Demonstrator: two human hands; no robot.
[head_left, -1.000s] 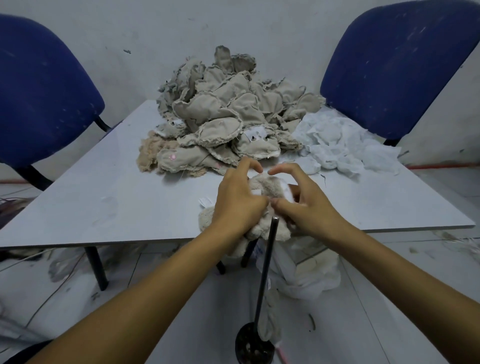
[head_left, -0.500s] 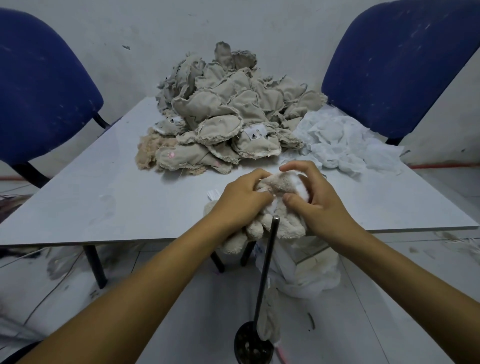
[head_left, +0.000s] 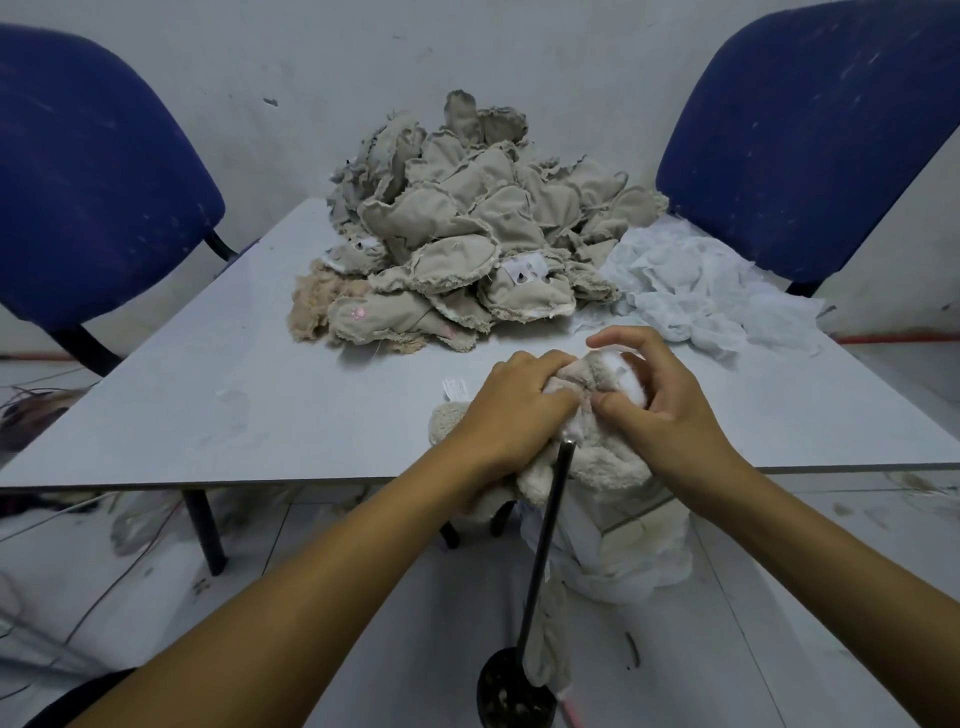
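A beige plush toy skin (head_left: 597, 462) sits at the near edge of the grey table (head_left: 218, 395), over the tip of a black upright rod (head_left: 550, 545) that rises from a round base on the floor. My left hand (head_left: 511, 410) grips the left side of the plush. My right hand (head_left: 660, 400) holds its right side, thumb pressing near the opening, with white stuffing (head_left: 631, 376) showing between the curled fingers. A small white label (head_left: 454, 388) sticks out beside my left hand.
A heap of beige inside-out toy skins (head_left: 462, 234) fills the table's far middle. White stuffing fluff (head_left: 696, 291) lies at the far right. Blue chairs stand at the left (head_left: 88, 182) and right (head_left: 810, 135). A white bag (head_left: 623, 551) sits under the table edge.
Both hands and the plush have shifted slightly toward me and down onto the rod. My right fingers have closed further round the white stuffing.
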